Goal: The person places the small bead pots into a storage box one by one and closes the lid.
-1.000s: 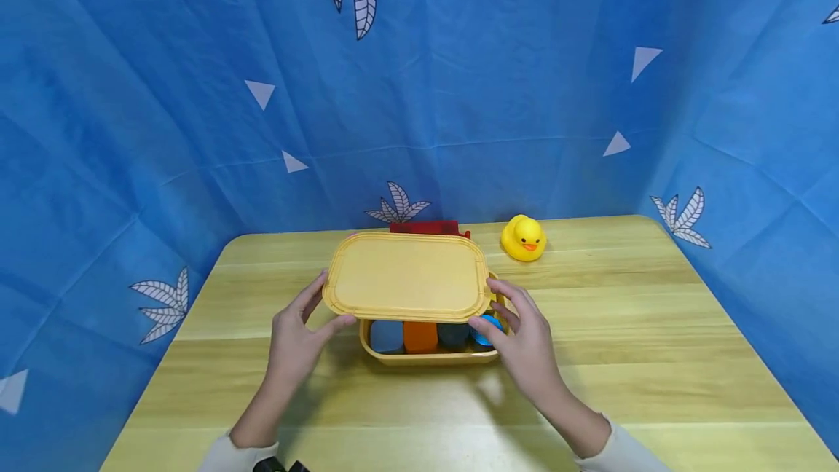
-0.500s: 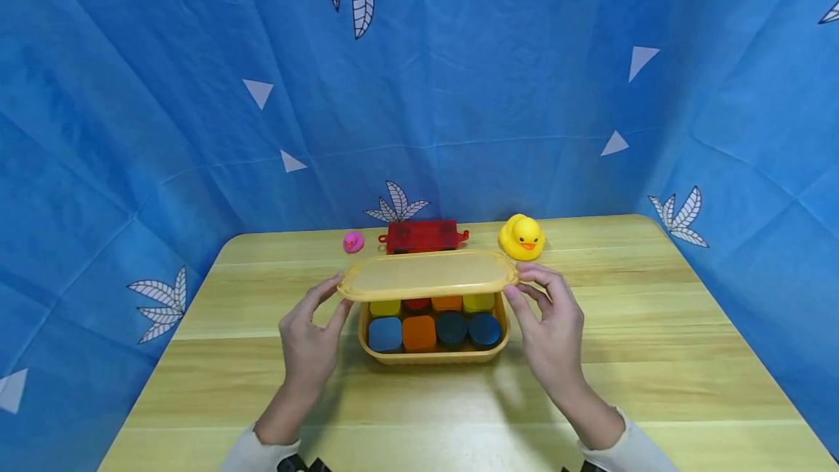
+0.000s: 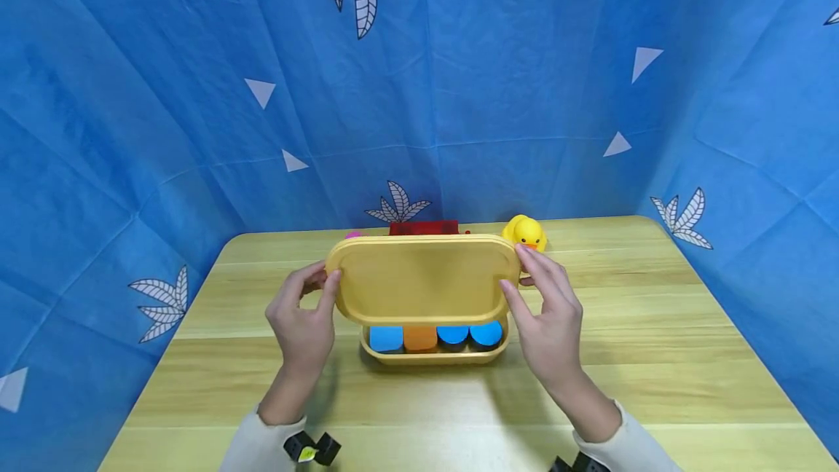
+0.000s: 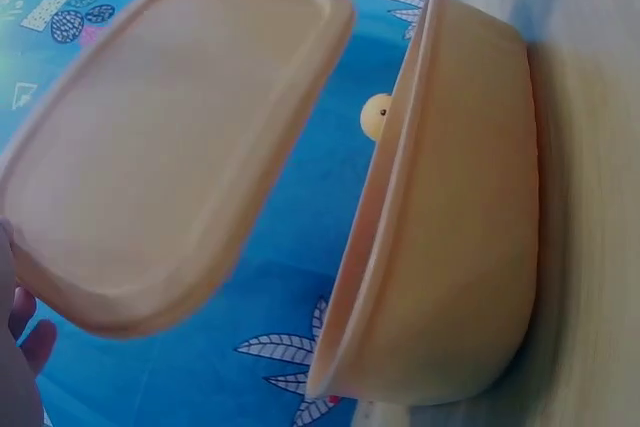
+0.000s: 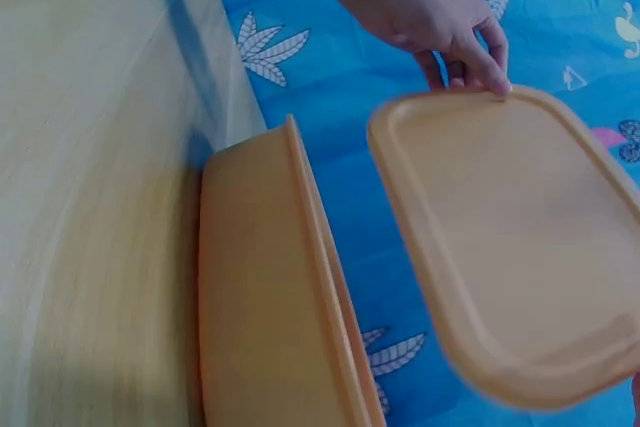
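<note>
A yellow plastic lid (image 3: 422,282) is tilted up on its long side over the matching box (image 3: 432,359). My left hand (image 3: 304,319) pinches its left end between thumb and fingers. At the other end my right hand (image 3: 550,319) grips it the same way, thumb on the near face. Both wrist views show a gap between the lid (image 4: 170,137) and the open rim of the box (image 5: 265,287). In the box's front row sit a light blue block (image 3: 386,339), an orange block (image 3: 420,339) and two round blue-topped blocks (image 3: 486,333). The lid hides the back row.
Behind the lid, a yellow rubber duck (image 3: 523,230) stands at the table's back right. A red toy wagon piece (image 3: 423,228) and a small pink toy (image 3: 354,234) are mostly hidden there. A blue patterned cloth (image 3: 459,93) hangs around the wooden table (image 3: 655,355).
Half a second ago the lid lay flatter over the box's back, showing the back row. Now it is turned up towards me, covering that row and most of the red piece. Both hands keep their grip.
</note>
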`<action>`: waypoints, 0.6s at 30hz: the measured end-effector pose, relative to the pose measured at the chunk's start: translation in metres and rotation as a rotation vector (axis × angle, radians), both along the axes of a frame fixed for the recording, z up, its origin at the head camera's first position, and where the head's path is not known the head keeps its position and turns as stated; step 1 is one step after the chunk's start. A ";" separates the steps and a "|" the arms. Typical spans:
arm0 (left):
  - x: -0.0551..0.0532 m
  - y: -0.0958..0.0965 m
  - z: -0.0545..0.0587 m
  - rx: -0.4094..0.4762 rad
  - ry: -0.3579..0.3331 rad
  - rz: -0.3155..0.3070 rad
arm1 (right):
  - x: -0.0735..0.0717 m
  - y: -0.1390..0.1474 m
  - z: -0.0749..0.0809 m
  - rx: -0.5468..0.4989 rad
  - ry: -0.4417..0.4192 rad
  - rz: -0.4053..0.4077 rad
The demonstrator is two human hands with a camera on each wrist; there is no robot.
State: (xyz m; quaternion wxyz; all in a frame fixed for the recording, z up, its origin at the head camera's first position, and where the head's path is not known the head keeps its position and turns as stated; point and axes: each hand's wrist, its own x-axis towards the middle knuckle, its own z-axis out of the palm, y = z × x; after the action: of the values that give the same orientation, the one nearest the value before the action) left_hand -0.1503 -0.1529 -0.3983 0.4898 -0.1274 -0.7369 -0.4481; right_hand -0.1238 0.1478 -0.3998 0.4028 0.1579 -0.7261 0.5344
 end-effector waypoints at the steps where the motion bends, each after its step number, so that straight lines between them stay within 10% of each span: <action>1: -0.001 0.000 -0.002 -0.002 -0.015 -0.001 | -0.001 0.000 -0.001 0.012 -0.003 -0.004; 18: -0.020 0.001 -0.045 -0.234 -0.529 -0.039 | -0.031 0.002 -0.053 0.220 -0.328 -0.095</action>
State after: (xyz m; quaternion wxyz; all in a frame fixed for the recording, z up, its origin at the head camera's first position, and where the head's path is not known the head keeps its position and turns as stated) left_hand -0.1707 -0.1522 -0.4432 0.2540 -0.0759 -0.8831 -0.3871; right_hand -0.1546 0.1499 -0.4530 0.2843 0.0772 -0.8426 0.4508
